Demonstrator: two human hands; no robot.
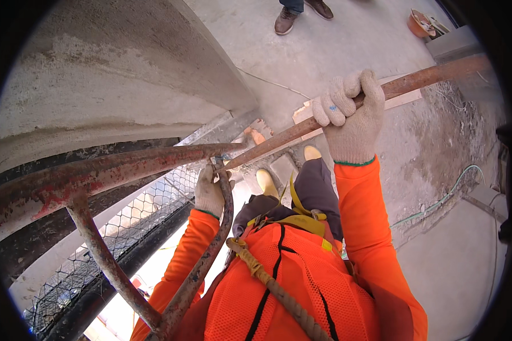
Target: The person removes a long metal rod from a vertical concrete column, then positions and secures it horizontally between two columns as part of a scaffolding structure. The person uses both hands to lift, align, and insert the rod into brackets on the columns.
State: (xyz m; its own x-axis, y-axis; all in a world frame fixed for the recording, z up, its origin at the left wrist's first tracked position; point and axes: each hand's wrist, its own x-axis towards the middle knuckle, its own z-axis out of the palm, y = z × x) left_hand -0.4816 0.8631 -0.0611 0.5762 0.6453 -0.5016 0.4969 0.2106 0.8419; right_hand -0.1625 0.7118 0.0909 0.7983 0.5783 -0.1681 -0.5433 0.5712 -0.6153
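Note:
A rusty scaffold brace tube [301,129] runs slantwise from the middle of the head view to the upper right. My right hand [355,122], in a knitted glove with a green cuff, is closed round it. The tube's narrow end meets a rusty scaffold frame [125,165] near a joint in its piping. There my left hand [209,193], gloved alike, wraps round the frame's curved upright, with fingertips showing on the far side. Part of that hand is hidden behind the pipe. Whether it also touches the tube's end, I cannot tell.
A concrete wall [125,74] rises at the left, above wire mesh [136,207] and an opening to a lower level. A yellow rope [267,278] hangs across my orange vest. A person's shoes [285,21], an orange basin [420,24] and a green hose [444,196] are on the concrete floor.

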